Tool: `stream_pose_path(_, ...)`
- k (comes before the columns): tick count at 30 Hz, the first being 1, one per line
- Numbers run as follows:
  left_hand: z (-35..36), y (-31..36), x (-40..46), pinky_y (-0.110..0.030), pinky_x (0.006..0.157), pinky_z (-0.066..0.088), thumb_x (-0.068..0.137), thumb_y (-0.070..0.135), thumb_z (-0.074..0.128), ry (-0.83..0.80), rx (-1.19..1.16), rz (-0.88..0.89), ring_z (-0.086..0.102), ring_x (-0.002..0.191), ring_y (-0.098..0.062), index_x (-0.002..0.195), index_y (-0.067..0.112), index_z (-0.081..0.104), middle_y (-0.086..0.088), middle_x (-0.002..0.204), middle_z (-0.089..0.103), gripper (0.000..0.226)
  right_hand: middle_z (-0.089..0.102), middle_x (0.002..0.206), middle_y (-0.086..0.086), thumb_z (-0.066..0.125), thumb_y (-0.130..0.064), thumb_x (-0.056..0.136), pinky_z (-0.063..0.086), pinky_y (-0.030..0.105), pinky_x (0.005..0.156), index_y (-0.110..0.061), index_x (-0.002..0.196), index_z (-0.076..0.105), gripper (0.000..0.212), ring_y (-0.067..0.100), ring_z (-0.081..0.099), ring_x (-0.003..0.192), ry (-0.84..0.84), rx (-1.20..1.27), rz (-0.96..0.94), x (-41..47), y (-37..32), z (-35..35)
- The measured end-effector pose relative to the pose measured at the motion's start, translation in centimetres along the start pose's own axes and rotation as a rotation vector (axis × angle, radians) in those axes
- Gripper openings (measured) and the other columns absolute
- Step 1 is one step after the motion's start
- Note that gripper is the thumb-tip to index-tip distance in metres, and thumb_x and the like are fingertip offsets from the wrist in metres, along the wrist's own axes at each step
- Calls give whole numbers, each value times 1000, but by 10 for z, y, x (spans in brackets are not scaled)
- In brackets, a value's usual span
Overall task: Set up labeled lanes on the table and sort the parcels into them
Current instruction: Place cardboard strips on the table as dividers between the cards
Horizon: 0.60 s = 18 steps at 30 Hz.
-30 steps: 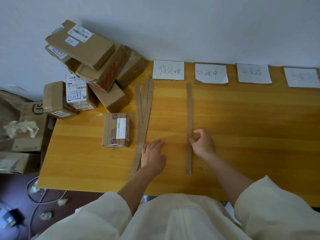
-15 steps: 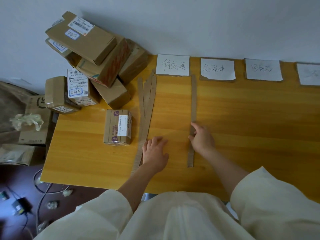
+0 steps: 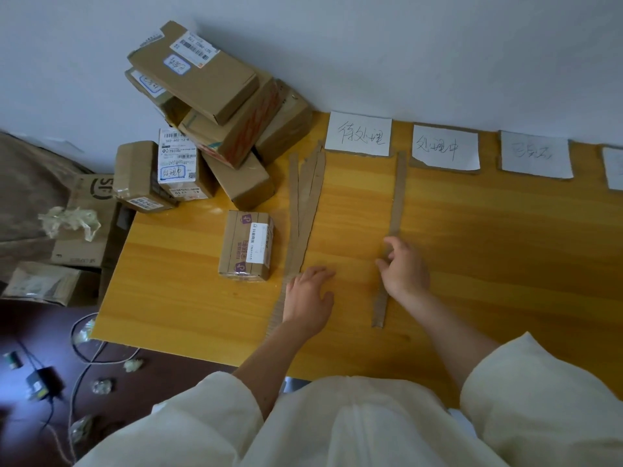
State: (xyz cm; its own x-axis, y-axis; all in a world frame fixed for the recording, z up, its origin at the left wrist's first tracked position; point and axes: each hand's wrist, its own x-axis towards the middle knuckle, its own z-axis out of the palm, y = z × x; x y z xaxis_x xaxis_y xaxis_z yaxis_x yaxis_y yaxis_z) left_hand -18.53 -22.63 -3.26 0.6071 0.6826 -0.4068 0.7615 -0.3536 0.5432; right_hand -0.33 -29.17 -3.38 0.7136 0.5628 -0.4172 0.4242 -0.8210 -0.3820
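A yellow wooden table (image 3: 505,264) stands against a pale wall (image 3: 404,45). Along the far edge lie white paper labels with handwriting: one (image 3: 359,133), a second (image 3: 445,148) to its right, a third (image 3: 536,155) further right, and a fourth (image 3: 614,168) cut off by the picture's edge. A single cardboard strip (image 3: 394,210) runs from between the first two labels toward the near edge. The right hand (image 3: 404,267) rests on it with fingers loosely bent, pressing down, not wrapped around it. To the left lies a bunch of spare strips (image 3: 305,210). The left hand (image 3: 308,299) lies flat and open on their near end. A small parcel (image 3: 246,246) sits just left of the strips. A pile of parcels (image 3: 209,123) leans in the far left corner.
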Motion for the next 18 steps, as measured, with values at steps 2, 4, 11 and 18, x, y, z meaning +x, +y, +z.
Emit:
stream_pose_path(2, -5, -8, -4, -33, 108, 33, 89, 14, 55, 128, -60, -33, 46, 127, -18, 130, 25, 57, 3, 136, 54, 42, 58, 116, 0, 59, -31, 96, 50, 31, 72, -24, 128, 55, 33, 16, 57, 91, 3, 36, -57, -5, -15, 1)
stream_pose_path(4, -12, -19, -9, -32, 102, 41, 90, 11, 54, 234, -95, -89, 50, 122, -20, 125, 22, 61, 0, 130, 58, 37, 63, 112, -1, 59, -34, 96, 46, 27, 69, -22, 122, 59, 28, 16, 59, 89, -56, 70, -111, -10, -31, 6)
stream_pose_path(11, -23, -59, -29, -33, 99, 44, 94, 17, 50, 246, -115, -244, 46, 124, -20, 135, 25, 53, 0, 135, 55, 42, 65, 114, 0, 63, -44, 91, 44, 27, 69, -21, 111, 63, 31, 16, 55, 86, -303, 91, -93, -25, -84, 47)
stream_pose_path(18, -26, -73, -31, -29, 109, 31, 97, 21, 46, 137, 57, -167, 36, 132, -19, 143, 28, 43, 2, 144, 42, 47, 68, 113, 8, 65, -58, 83, 49, 31, 71, -12, 117, 63, 57, 28, 65, 106, -243, -31, 66, -35, -123, 69)
